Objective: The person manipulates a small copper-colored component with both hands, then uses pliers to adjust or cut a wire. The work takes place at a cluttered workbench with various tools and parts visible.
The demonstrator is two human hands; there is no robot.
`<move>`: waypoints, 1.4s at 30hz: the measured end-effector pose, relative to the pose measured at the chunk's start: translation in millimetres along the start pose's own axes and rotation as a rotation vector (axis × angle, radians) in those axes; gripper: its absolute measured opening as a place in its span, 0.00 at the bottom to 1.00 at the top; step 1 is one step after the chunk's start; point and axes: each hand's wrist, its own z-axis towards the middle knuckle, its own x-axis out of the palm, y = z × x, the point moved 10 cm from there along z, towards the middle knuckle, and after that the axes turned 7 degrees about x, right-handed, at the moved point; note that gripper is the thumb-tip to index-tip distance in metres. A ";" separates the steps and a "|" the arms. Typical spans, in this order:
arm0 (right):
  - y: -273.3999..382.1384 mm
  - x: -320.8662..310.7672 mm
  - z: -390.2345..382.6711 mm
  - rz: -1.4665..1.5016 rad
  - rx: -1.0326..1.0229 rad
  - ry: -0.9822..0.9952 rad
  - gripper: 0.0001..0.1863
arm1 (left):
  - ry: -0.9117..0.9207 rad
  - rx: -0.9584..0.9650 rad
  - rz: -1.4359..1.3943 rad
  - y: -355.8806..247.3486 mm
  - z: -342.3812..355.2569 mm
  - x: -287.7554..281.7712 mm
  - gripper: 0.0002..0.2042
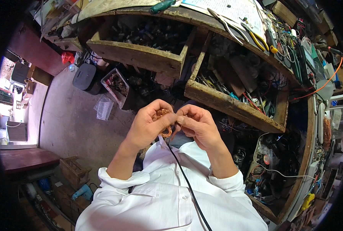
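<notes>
In front of my white shirt, my left hand (pixel 149 125) is closed round a tangled bundle of copper-coloured wire or braid (pixel 166 133), partly hidden by its fingers. My right hand (pixel 198 127) is beside it, fingertips pinched at the bundle, touching the left thumb; exactly what those fingertips grip is hard to make out. A black cord (pixel 185 181) with a looped end just below the bundle runs down over the shirt.
Beyond the hands are wooden drawers (pixel 233 104) of tools and parts below a cluttered bench (pixel 198 21) with pliers (pixel 258 40). A black bin (pixel 85 79) and filled box (pixel 115 86) stand on the floor, left. More clutter fills the right.
</notes>
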 end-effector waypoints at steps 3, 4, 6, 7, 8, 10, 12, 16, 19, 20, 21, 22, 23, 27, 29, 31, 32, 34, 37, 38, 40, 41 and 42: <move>9.1 2.6 -3.1 -0.133 -0.049 -0.041 0.09 | -0.015 0.044 0.229 -0.6 2.6 -11.0 0.06; 10.9 0.1 -3.2 -0.197 -0.069 -0.069 0.09 | -0.077 0.071 0.219 -3.3 2.8 -18.7 0.06; 12.6 -7.6 -2.6 -0.325 -0.108 -0.126 0.09 | -0.182 0.170 0.134 -12.3 4.5 -34.9 0.04; 13.1 -11.6 -3.4 -0.344 -0.122 -0.128 0.09 | -0.195 0.153 0.059 -19.1 4.9 -41.8 0.03; 14.3 -17.5 -5.5 -0.362 -0.136 -0.130 0.09 | -0.172 0.171 0.044 -23.4 6.2 -47.3 0.03; 20.5 -22.6 -9.7 -0.380 -0.170 -0.147 0.07 | -0.178 0.216 0.017 -30.9 4.9 -50.3 0.04; 31.8 -22.1 -11.5 -0.486 -0.209 -0.178 0.07 | -0.217 0.273 -0.015 -38.6 5.0 -47.4 0.03; 37.2 -23.3 -13.9 -0.531 -0.260 -0.200 0.08 | -0.142 0.240 -0.018 -38.6 2.7 -48.0 0.03; 37.1 -15.4 -14.4 -0.591 -0.240 -0.189 0.08 | -0.111 0.227 0.074 -26.9 6.1 -36.4 0.03; 37.0 -9.8 -14.3 -0.616 -0.225 -0.182 0.08 | -0.096 0.189 0.182 -24.9 4.7 -29.5 0.05; 39.6 -5.5 -15.3 -0.578 -0.239 -0.194 0.08 | -0.063 0.129 0.244 -25.0 5.2 -17.6 0.08; 41.3 0.1 -15.5 -0.540 -0.253 -0.206 0.08 | 0.037 0.056 0.283 -20.2 4.8 -6.4 0.10; 42.1 3.0 -15.5 -0.502 -0.267 -0.218 0.09 | 0.136 -0.018 0.321 -13.1 3.3 3.5 0.11; 46.8 3.0 -19.6 -0.552 -0.333 -0.227 0.08 | 0.088 -0.038 0.305 -8.8 2.2 -3.1 0.08; 42.2 -0.8 -19.6 -0.425 -0.292 -0.182 0.08 | 0.077 -0.031 0.240 -7.9 1.6 -6.9 0.06; 37.8 -2.9 -18.3 -0.309 -0.255 -0.158 0.09 | 0.078 -0.047 0.202 -8.9 1.4 -9.0 0.06; 35.8 -4.2 -17.7 -0.257 -0.238 -0.158 0.09 | 0.079 -0.007 0.220 -10.9 2.4 -10.9 0.06; 36.0 -4.6 -17.4 -0.235 -0.257 -0.154 0.09 | 0.078 0.073 0.254 -13.9 4.3 -12.4 0.06; 39.6 -2.2 -16.6 -0.293 -0.336 -0.150 0.07 | 0.059 -0.006 0.210 -13.9 0.5 -0.7 0.04; 39.1 -2.2 -16.4 -0.290 -0.341 -0.151 0.06 | 0.069 0.035 0.225 -14.0 0.7 -0.7 0.05; 38.4 -2.4 -16.3 -0.288 -0.331 -0.160 0.05 | 0.089 0.118 0.255 -12.3 2.0 -1.3 0.05; 37.7 -2.7 -16.3 -0.287 -0.316 -0.168 0.04 | 0.079 0.125 0.245 -12.2 1.5 -2.6 0.05; 36.5 -3.8 -16.2 -0.287 -0.301 -0.177 0.04 | 0.069 0.132 0.233 -12.2 1.1 -3.6 0.06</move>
